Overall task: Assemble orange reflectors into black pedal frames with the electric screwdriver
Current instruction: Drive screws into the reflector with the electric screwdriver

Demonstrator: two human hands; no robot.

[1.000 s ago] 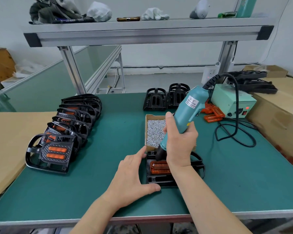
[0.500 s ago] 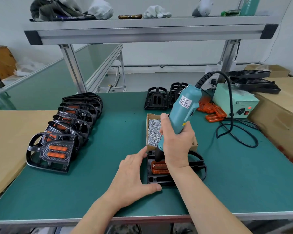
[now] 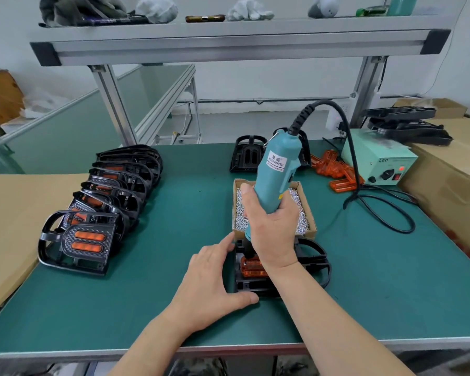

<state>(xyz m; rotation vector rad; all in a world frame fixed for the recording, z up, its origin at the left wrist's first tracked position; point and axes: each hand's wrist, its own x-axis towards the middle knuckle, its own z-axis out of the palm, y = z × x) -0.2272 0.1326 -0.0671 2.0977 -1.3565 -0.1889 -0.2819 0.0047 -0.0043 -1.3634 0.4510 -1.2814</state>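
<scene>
My right hand (image 3: 272, 232) grips the teal electric screwdriver (image 3: 276, 172), held nearly upright with its tip down on an orange reflector (image 3: 251, 268). That reflector sits inside a black pedal frame (image 3: 314, 260) lying on the green mat in front of me. My left hand (image 3: 212, 283) rests open against the frame's left side, index finger and thumb braced on its edges. Just behind the frame is a cardboard box of small silver screws (image 3: 300, 213).
A row of finished pedals (image 3: 87, 240) leans along the left of the mat. Bare black frames (image 3: 246, 156) stand at the back. Loose orange reflectors (image 3: 334, 169) lie beside the power supply (image 3: 380, 161), whose black cable (image 3: 385, 213) loops on the right. Cardboard boxes (image 3: 451, 180) flank the table.
The screwdriver has tilted from leaning right to nearly upright over the reflector. My left hand has stayed on the frame.
</scene>
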